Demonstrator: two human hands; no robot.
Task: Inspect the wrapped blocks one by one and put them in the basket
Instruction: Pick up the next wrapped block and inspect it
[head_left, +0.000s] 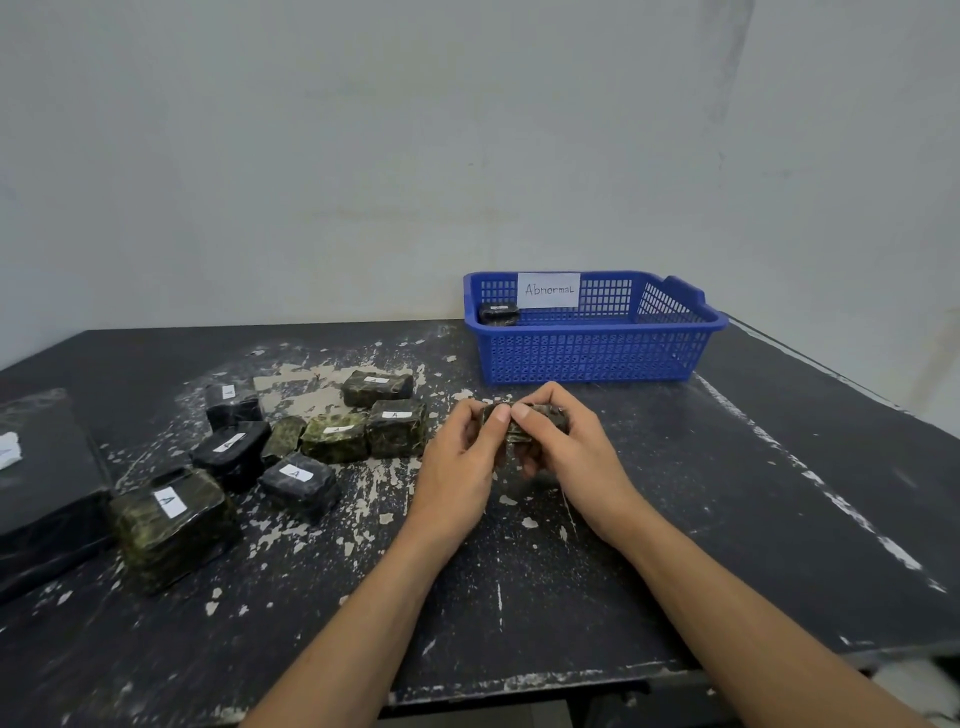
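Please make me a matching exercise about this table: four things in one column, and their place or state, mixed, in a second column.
Things:
1. basket
2. paper sign
3. biggest block
4. left hand and right hand

States:
a. reads "Abnormal"
b. grip a small block together
c. blue, with a dark block inside
d. lies front left, tagged "A"

Pairs: 1-c, 2-a, 3-d, 4-b

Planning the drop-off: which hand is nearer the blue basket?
Right. The right hand is directly in front of the basket; the left hand, also gripping the block, lies beyond its left corner.
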